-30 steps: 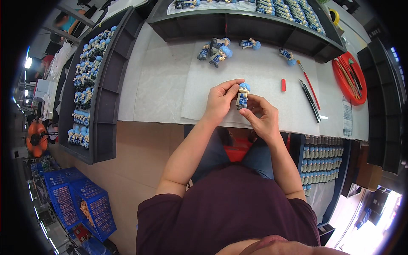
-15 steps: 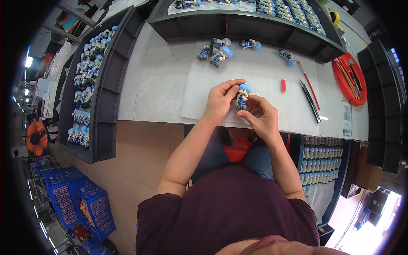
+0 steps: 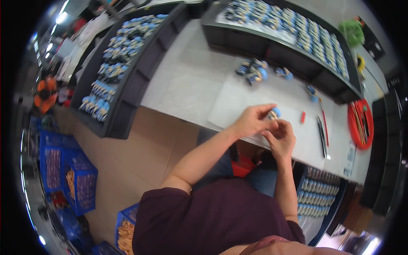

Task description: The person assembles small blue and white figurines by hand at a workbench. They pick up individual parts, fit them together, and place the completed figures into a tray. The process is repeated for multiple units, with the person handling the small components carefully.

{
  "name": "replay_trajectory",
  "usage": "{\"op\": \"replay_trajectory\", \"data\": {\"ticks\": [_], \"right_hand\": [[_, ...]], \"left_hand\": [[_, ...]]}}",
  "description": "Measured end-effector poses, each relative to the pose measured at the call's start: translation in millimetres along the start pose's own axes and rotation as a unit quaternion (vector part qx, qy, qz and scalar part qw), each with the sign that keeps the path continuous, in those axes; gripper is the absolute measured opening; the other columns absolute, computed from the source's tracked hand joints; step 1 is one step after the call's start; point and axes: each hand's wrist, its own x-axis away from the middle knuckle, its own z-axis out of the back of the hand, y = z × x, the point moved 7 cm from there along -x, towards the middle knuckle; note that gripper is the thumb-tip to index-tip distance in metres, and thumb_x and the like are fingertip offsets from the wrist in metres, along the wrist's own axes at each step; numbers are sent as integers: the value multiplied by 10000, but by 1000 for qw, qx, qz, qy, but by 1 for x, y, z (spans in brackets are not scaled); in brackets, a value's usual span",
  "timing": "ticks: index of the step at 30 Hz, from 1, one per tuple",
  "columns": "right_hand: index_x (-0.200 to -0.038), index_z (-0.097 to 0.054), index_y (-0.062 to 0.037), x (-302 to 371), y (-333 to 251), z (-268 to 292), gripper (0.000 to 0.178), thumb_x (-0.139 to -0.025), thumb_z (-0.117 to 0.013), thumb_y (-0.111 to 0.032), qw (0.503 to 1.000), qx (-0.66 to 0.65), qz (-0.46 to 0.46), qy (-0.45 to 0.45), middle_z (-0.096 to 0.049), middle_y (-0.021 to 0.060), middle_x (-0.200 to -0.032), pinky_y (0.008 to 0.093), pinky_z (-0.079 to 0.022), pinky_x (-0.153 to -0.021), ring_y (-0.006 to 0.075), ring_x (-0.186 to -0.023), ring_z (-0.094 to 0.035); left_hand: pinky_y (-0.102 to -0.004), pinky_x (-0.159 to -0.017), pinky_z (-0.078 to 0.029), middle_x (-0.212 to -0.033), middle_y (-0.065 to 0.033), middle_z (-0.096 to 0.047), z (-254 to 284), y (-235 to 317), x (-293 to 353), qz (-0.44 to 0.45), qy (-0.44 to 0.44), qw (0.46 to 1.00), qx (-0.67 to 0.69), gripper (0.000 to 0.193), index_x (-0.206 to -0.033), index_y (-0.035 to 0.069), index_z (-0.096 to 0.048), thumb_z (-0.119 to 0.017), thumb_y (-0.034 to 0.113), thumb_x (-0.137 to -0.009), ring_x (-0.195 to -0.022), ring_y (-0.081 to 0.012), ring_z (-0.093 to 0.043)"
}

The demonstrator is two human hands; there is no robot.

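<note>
A small blue-haired figurine [image 3: 276, 112] is held up in front of me, over the near part of the table. Its head shows above my fingers, while most of its body is covered by them. My left hand [image 3: 256, 120] grips it from the left, thumb and fingers closed round it. From the right and below, my right hand [image 3: 282, 138] holds its lower part with bent fingers. Beyond my hands lie a cluster of similar figurines [image 3: 253, 71] and two single ones, one figurine [image 3: 284, 73] near the tray and another figurine [image 3: 312, 92] farther right.
A red block [image 3: 303, 117], a red-handled brush [image 3: 324, 123] and a black pen-like tool [image 3: 321, 136] lie to the right. Beside them sits a red dish [image 3: 371, 138] of tools. Black trays of figurines stand behind [image 3: 272, 51] and left [image 3: 138, 91]; blue crates [image 3: 85, 193] occupy the floor.
The whole view has turned and shifted, so table and trays appear tilted. The figurine has tipped and is more covered by my fingers; my hands are closer together round it.
</note>
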Motion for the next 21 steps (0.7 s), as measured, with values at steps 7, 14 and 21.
{"op": "replay_trajectory", "data": {"ticks": [7,14,21], "right_hand": [[-1076,-542,-5,5,2,0,518,-626,-795,-57,998,13,37,-41,-597,74,-882,229,-485,-637,126,-746,-574],[-1095,-533,-4,4,8,3,449,-711,-751,-82,999,-13,36,-34,-575,72,-881,215,-472,-642,114,-747,-556],[-1088,-532,8,3,5,-3,432,-732,-743,-118,998,-3,36,-45,-572,68,-876,205,-453,-633,106,-742,-543]], "left_hand": [[-216,-774,-454,-940,0,-579,38,78,30,-102,89,983,-121,436,-1166,21,-549,-658,-33,-748,-886,-77,-547],[-217,-672,-471,-945,-5,-620,157,297,119,-208,331,827,-404,363,-1124,50,-591,-658,6,-770,-786,-80,-580],[-290,-627,-498,-884,-106,-648,362,324,220,188,411,603,-658,448,-1040,-16,-608,-746,180,-662,-762,-171,-617]]}}
